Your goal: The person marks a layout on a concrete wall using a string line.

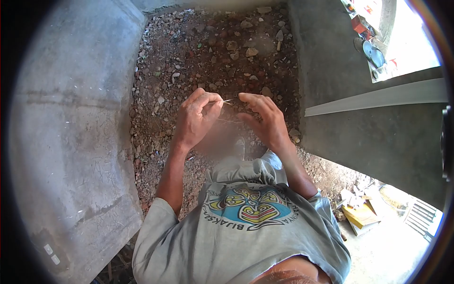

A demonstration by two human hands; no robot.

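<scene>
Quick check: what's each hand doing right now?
Left hand: pinched shut on a thin wire.
Right hand: fingers loosely curled, at the wire's end; grip cannot be told.

The thin wire (227,101) pinched in the left hand (196,118) looks like pale, bare metal with a faint gleam. The ground (222,52) is rough reddish dirt strewn with matt stones, and the walls (71,123) beside it are grey concrete (coarse, cracked, unpainted). The shirt (236,236) is soft matt grey cloth.
</scene>
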